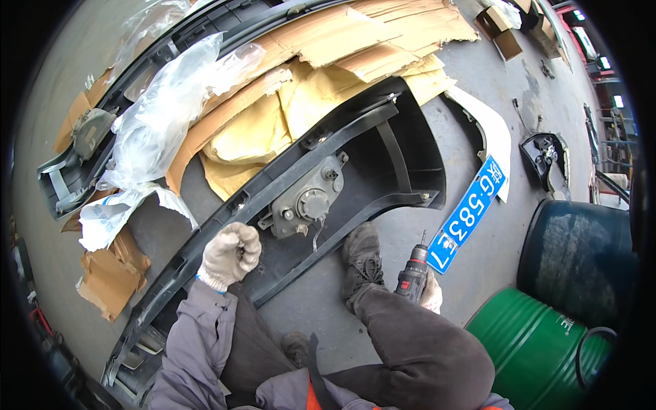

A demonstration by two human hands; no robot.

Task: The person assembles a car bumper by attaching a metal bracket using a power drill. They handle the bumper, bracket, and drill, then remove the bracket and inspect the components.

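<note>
My left hand [229, 256] wears a white knit glove. Its fingers are curled in above the edge of a large black plastic bumper [420, 147]; whatever they may pinch is too small to make out. The bumper lies with its inner side up, and a dusty grey lamp unit [311, 205] with a round cap and loose wires is fitted in it. In my right hand [432, 295], also gloved, a cordless drill [412, 275] points its thin bit away from me, apart from the bumper. Beside the drill's tip is a blue licence plate [468, 215].
Brown cardboard [342, 37], yellow wrapping [253, 133] and clear plastic film [160, 116] lie beyond the bumper, by another black bumper [51, 178]. A white curved trim piece [495, 126] is at right. A green drum [526, 348] and a dark drum [581, 253] stand near my right knee.
</note>
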